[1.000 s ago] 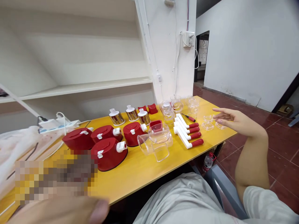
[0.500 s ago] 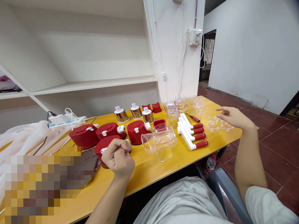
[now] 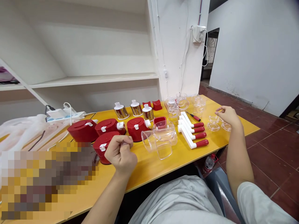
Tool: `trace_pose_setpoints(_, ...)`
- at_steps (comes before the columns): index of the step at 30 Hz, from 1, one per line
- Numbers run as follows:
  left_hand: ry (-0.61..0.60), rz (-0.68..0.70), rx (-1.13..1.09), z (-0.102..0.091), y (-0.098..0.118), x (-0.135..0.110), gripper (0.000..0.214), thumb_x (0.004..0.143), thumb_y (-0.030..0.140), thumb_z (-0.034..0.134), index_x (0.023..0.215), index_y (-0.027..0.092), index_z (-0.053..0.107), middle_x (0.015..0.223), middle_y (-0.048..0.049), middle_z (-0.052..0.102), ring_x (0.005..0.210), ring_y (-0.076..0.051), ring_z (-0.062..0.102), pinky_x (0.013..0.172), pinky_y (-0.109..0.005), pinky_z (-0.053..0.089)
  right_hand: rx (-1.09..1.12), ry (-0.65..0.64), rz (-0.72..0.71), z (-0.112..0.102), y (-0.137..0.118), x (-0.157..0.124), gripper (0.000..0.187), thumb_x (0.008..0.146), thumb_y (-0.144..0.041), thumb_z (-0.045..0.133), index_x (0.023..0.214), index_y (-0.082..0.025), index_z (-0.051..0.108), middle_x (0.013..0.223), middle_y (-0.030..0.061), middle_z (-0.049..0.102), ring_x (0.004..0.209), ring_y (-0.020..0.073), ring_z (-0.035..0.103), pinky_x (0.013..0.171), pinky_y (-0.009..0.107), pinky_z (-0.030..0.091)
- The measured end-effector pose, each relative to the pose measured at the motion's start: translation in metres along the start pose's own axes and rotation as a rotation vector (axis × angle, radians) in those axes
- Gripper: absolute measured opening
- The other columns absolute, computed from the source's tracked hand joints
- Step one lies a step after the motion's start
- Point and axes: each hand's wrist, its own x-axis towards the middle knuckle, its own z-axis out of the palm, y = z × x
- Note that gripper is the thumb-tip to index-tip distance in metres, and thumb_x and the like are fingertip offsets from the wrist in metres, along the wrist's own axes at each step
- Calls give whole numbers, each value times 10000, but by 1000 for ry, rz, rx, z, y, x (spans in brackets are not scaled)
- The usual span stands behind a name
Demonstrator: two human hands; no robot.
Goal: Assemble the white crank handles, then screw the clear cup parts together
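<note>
My left hand [image 3: 121, 153] is a closed fist at the right side of the nearest red base [image 3: 104, 146]. Its fingers wrap the spot where the base's white knob sits, and a bit of white shows past them. My right hand [image 3: 226, 114] rests far right on the yellow table [image 3: 149, 169], fingers curled in a loose pinch over small clear rings [image 3: 213, 127]. What it pinches is hidden. A clear plastic housing [image 3: 161, 139] lies between my hands.
Three more red bases [image 3: 82, 130] stand behind, then three gold-patterned drums [image 3: 136, 109], small red pieces [image 3: 157, 105], white handles with red grips [image 3: 192, 134], a screwdriver [image 3: 193, 117] and clear cups [image 3: 182, 104]. A power strip [image 3: 65, 114] and plastic bags [image 3: 28, 133] lie left. A bottle [image 3: 208, 161] stands under the table.
My left hand came up from the bottom edge and closed at the nearest red base's knob. My right hand's fingers curled from outstretched and dropped to the clear rings.
</note>
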Motion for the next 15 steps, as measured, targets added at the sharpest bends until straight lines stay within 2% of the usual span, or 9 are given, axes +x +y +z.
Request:
trace_pose_setpoints(3, -3, 39, -123, 6, 1, 4, 101, 1024, 301, 708, 997, 215, 663, 758, 27, 594, 627, -142, 528, 607, -285, 429, -65, -112, 36, 3, 13, 4, 414, 871, -367, 853, 1225, -154, 868, 1062, 106, 845, 874, 221, 751, 856, 351, 565)
trace_pose_setpoints(6, -36, 6, -177, 9, 0, 5, 299, 1049, 461, 763, 1198, 235, 636, 997, -33, 712, 825, -186, 652, 697, -307, 489, -157, -147, 60, 7, 20, 5, 456, 897, -391, 879, 1308, -194, 857, 1191, 135, 838, 1185, 310, 765, 1047, 411, 593)
trace_pose_setpoints(8, -66, -39, -173, 9, -2, 3, 437, 1048, 581, 765, 1292, 254, 610, 1207, -85, 741, 988, -222, 704, 775, -331, 519, -229, -140, 80, 10, 21, 4, 440, 943, -410, 875, 1339, -221, 840, 1254, 150, 820, 1405, 366, 681, 1201, 503, 557)
trace_pose_setpoints(9, -90, -58, -168, 9, -3, 2, 494, 1043, 633, 761, 1331, 266, 599, 1310, -106, 733, 1077, -244, 716, 820, -347, 535, -263, -141, 91, 13, 20, 4, 431, 981, -426, 855, 1359, -222, 819, 1313, 151, 802, 1450, 365, 656, 1236, 538, 552)
trace_pose_setpoints(12, -197, -93, -170, 9, -6, -3, 625, 1032, 762, 716, 1433, 306, 571, 1536, -137, 654, 1313, -312, 693, 1016, -435, 573, -338, -165, 113, 22, 16, 3, 425, 1084, -455, 762, 1427, -205, 732, 1483, 133, 728, 1361, 287, 715, 1176, 534, 639)
trace_pose_setpoints(15, -307, -104, -136, 8, -9, -10, 713, 1020, 801, 709, 1522, 326, 533, 1663, -150, 561, 1494, -363, 611, 1266, -564, 480, -370, -192, 115, 30, 11, 3, 443, 1101, -456, 742, 1458, -197, 700, 1495, 129, 717, 1292, 262, 746, 1107, 500, 681)
